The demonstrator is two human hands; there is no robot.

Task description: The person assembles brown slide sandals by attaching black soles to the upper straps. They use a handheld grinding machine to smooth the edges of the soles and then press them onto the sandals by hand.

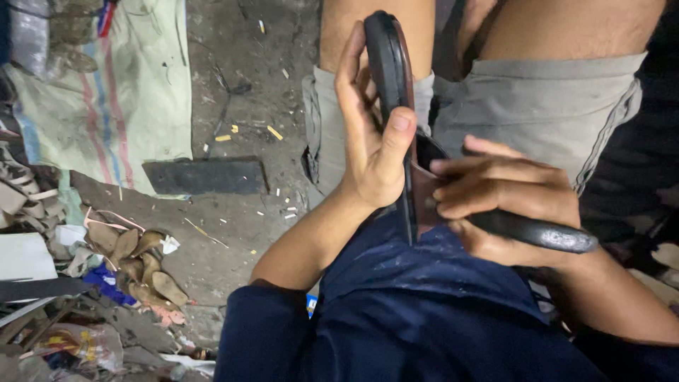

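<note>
I'm seeing, frame ctr: L hand [371,152] gripping black rubber shoe sole [389,71] upright, steadying it; R hand [506,194] fingers curled round dark-handled tool [530,230], pressing on brown leather upper [424,198].

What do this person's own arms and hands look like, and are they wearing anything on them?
Both hands are bare: no gloves, rings or watch show on the left hand or the right hand. The forearms are uncovered too. A dark navy sleeve begins near the left elbow, matching the dark navy garment, which is speckled with pale dust.
</note>
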